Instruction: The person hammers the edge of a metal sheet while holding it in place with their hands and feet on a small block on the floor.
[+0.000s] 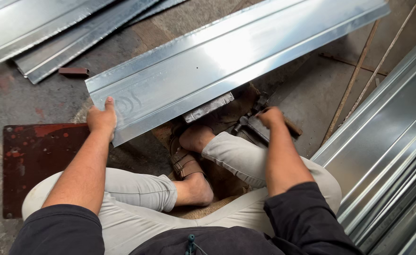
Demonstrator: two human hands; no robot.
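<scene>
Seemingly step: steadying a metal sheet (227, 61) while taking up a hammer (257, 125); I judge no blow is under way.
Left hand (101, 119): fingers closed on the sheet's near-left corner, thumb on top.
Right hand (270, 117): wrapped around the hammer's wooden handle, low by the crossed feet.
Sheet: lies at 12 o'clock from the hands, running from 9 up toward 2, its near edge over a metal bar (208, 107).
Next move: likely calls for a firm left grip and the hammer raised clear of the knee.
</scene>
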